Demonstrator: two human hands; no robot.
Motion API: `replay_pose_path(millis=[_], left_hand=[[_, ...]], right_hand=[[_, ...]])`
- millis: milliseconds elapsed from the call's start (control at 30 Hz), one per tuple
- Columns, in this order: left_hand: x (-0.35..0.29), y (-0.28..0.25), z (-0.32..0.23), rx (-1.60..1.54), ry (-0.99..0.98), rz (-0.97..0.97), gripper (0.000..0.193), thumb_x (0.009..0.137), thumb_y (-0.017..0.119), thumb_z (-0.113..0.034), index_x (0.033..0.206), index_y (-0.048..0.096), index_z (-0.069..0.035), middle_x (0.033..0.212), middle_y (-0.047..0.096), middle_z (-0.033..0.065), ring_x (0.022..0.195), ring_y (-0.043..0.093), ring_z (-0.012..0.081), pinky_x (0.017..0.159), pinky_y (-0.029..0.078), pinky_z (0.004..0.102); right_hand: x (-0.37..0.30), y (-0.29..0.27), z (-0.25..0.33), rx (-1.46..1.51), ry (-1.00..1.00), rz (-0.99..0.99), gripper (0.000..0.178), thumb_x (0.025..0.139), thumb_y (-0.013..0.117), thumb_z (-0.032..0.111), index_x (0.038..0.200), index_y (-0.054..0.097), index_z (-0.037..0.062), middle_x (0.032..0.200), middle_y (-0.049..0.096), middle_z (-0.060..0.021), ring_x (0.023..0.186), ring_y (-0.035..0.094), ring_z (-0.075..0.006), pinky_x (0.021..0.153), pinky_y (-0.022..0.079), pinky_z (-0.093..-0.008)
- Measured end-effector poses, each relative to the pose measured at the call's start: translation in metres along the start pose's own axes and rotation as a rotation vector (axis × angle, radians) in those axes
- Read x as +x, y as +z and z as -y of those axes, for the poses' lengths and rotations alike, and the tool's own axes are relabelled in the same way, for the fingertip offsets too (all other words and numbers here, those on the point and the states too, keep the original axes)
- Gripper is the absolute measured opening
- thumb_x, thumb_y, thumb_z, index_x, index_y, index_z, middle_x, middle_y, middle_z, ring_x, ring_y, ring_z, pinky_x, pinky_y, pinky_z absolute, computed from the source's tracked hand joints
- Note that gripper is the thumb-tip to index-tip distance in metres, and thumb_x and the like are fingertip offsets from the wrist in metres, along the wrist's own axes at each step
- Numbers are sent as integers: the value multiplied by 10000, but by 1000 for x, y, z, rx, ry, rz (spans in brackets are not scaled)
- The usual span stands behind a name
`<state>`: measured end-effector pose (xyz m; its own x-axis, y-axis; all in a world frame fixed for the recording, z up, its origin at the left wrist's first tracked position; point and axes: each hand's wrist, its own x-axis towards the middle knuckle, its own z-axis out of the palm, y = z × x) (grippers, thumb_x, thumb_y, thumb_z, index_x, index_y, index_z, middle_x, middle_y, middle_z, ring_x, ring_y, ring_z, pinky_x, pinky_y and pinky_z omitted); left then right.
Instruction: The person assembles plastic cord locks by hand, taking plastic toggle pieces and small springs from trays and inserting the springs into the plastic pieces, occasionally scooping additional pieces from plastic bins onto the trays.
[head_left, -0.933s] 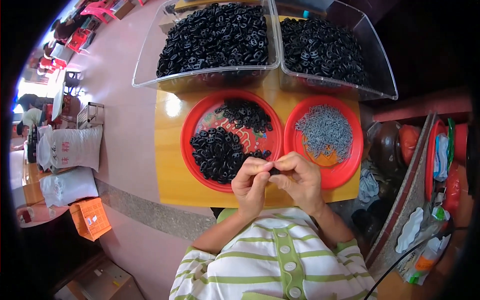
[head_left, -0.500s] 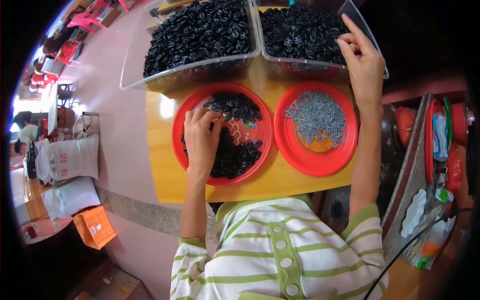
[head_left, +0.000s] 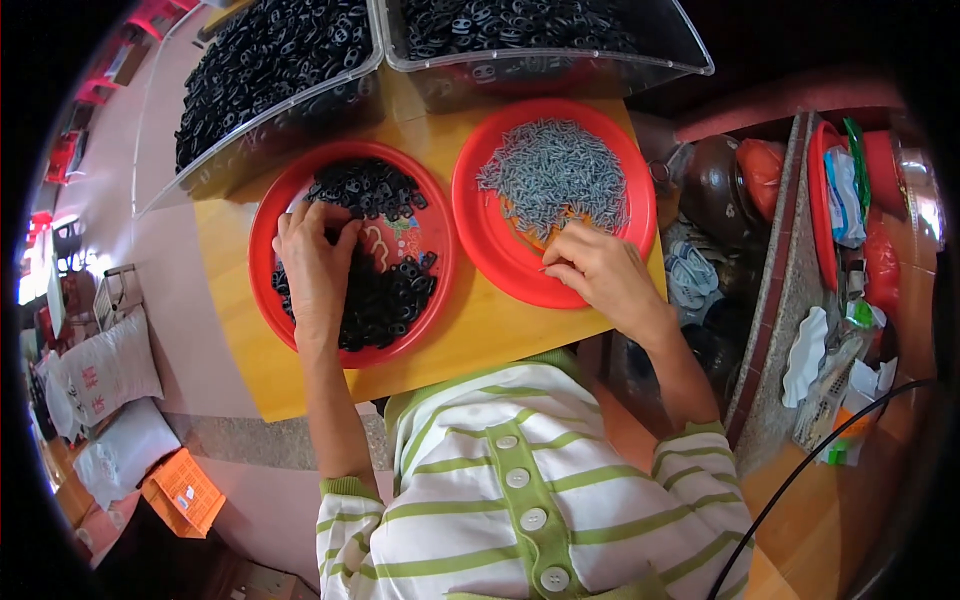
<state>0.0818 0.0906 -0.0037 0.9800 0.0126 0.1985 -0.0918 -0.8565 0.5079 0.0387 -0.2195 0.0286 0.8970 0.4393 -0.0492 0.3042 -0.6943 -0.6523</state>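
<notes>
My left hand (head_left: 314, 250) is over the left red plate (head_left: 262, 235), its thumb and fingers curled into a pinch among small black two-holed plastic pieces (head_left: 368, 188). What its fingertips hold, if anything, is hidden against the dark pieces. At the near edge of the silvery screws (head_left: 560, 170), my right hand (head_left: 597, 268) pinches what looks like a single screw (head_left: 545, 268) between thumb and forefinger. These screws are heaped on the right red plate (head_left: 472, 200), whose orange middle shows beside my fingers.
Two clear plastic bins (head_left: 548, 68) full of black pieces stand behind the plates on the yellow table (head_left: 235, 330). White sacks (head_left: 105, 375) and an orange basket (head_left: 183, 492) are on the left. At right, a stone ledge (head_left: 775, 300) holds packets; a black cable (head_left: 800, 478) curves past.
My right hand has come down from the right bin to the screw plate and closed in a pinch. The left hand stays over the black pieces. The whole view has shifted.
</notes>
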Motion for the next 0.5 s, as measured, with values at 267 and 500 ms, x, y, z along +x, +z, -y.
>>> replay_pose_path(millis=[267, 500], left_hand=[[-18, -16, -22, -241, 40, -118, 161, 741, 701, -22, 812, 557, -42, 904, 621, 83, 869, 592, 230, 792, 432, 370], [-53, -34, -44, -1636, -482, 146, 136, 840, 626, 39, 923, 528, -4, 913, 663, 202, 743, 675, 200, 677, 552, 275]], right_hand=[[-3, 8, 3, -170, -62, 48, 107, 790, 613, 34, 829, 519, 0, 850, 525, -143, 856, 557, -332, 680, 473, -421], [1, 4, 16, 42, 27, 8, 104, 816, 585, 11, 898, 525, -8, 841, 552, -156, 782, 583, -335, 681, 479, -403]])
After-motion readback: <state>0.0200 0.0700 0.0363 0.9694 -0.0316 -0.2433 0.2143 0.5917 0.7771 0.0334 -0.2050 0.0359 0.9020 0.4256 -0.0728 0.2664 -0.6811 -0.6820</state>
